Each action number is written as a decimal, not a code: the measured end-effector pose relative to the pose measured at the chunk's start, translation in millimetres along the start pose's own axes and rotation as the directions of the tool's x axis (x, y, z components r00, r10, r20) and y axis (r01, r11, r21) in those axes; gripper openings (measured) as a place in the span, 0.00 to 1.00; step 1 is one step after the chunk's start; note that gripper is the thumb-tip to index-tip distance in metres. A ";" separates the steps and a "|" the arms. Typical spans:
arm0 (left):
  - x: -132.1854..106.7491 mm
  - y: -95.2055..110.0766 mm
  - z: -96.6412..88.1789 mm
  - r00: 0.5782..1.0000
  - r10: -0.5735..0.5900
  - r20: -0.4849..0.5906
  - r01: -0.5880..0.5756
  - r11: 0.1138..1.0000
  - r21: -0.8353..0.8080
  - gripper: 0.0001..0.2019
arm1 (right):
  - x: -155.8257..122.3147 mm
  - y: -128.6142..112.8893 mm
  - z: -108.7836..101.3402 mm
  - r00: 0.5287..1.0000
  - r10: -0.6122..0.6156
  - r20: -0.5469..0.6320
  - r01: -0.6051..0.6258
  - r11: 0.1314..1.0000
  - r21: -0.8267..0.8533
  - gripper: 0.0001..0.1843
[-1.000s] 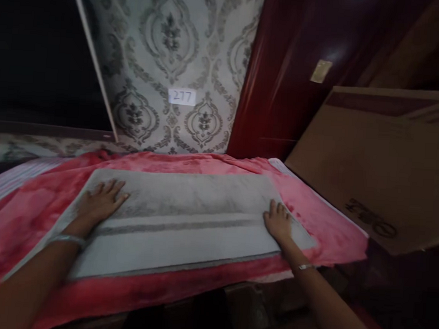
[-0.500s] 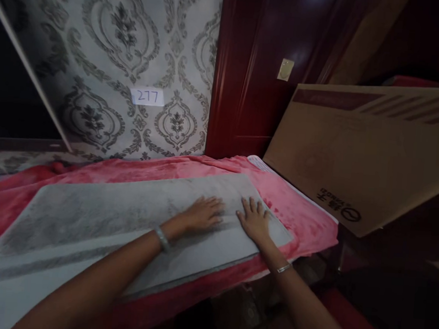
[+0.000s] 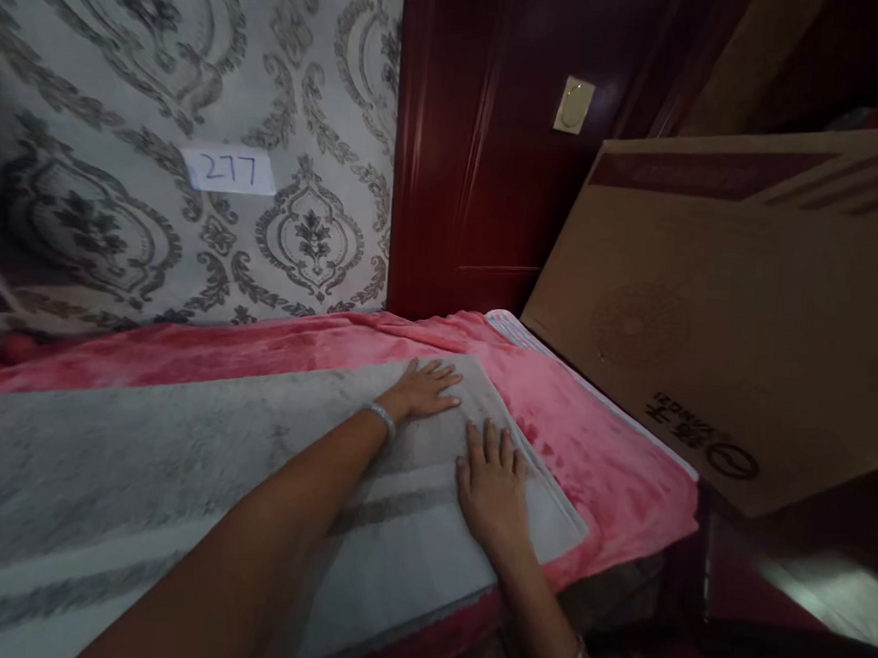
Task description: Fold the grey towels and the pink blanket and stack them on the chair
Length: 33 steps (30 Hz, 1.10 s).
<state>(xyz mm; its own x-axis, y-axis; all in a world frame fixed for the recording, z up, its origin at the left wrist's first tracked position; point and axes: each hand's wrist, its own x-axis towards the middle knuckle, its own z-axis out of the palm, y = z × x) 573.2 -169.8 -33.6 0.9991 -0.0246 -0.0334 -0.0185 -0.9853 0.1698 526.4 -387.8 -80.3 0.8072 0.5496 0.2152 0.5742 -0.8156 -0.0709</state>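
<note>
A long, flat grey mat (image 3: 242,446) with mottled shading and darker stripes lies on a pink plush blanket (image 3: 554,407). Its right end and near edge show more than one thin layer. My left hand (image 3: 424,390), a bracelet at the wrist, rests flat near the mat's far right corner with its fingers stretched out. Closer to me, my right hand (image 3: 495,488) lies palm down by the mat's right end, fingers spread and nothing held. My left forearm covers part of the mat.
Behind the blanket rises a patterned wallpapered wall (image 3: 303,119) with a paper label (image 3: 231,169) reading 277. A dark red wooden panel (image 3: 473,151) stands beside it. At the right leans a large cardboard box (image 3: 740,320). The blanket's near edge drops to a dark floor.
My left hand has slid across the mat toward its far right corner. My right hand stays by the right end, slightly nearer to me. The view has shifted right.
</note>
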 end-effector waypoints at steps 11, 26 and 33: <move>20.1 6.9 -14.6 0.992 -0.095 -0.082 0.101 0.992 0.072 0.34 | 2.0 -3.3 -10.9 0.993 0.120 0.018 -0.121 0.990 0.071 0.36; 32.4 -1.1 -9.5 0.999 -0.032 -0.004 0.032 0.999 -0.024 0.33 | -0.5 -0.6 -8.0 0.998 0.059 0.027 -0.057 0.996 -0.064 0.32; -37.0 -35.4 -14.8 0.987 0.155 -0.043 -0.155 0.988 0.009 0.35 | -2.7 1.1 -5.1 0.999 0.040 0.017 -0.038 0.997 -0.068 0.33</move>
<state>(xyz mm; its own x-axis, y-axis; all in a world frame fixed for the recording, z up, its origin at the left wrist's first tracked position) 537.5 -131.6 -23.9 0.9849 -0.1695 0.0361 -0.1731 -0.9712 0.1637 524.1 -391.1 -76.0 0.8317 0.5198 0.1952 0.5321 -0.8466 -0.0123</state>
